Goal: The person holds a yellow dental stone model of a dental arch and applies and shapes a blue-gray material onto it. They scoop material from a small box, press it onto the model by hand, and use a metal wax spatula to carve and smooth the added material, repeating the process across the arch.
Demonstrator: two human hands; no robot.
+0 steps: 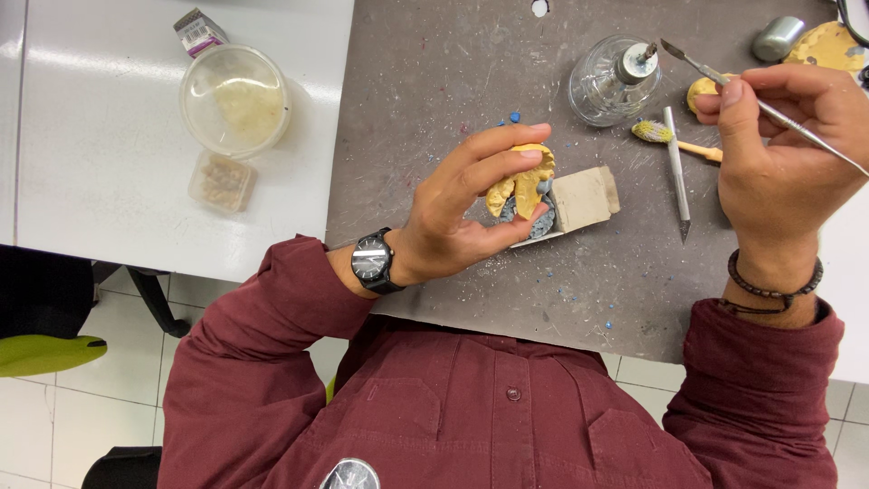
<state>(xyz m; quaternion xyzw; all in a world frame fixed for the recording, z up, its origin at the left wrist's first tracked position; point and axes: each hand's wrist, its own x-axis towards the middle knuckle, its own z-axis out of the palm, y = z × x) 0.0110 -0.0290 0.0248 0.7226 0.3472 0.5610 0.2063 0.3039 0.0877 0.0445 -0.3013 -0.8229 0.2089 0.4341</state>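
Note:
My left hand [471, 204] grips a yellow plaster dental cast [523, 186] with bluish-grey wax on it, held just above the dark work mat [453, 81]. My right hand [783, 145] holds a thin metal carving tool [701, 65] like a pen. Its blade tip points toward the wick of a glass spirit lamp [614, 81]. A black watch is on the left wrist and dark bead bracelets are on the right.
A small open cardboard box [584, 199] lies under the left fingers. A scalpel-like knife [675, 167] and a yellow brush [665, 136] lie between the hands. On the white table at left stand a round lidded tub [235, 100] and a small square container [222, 181].

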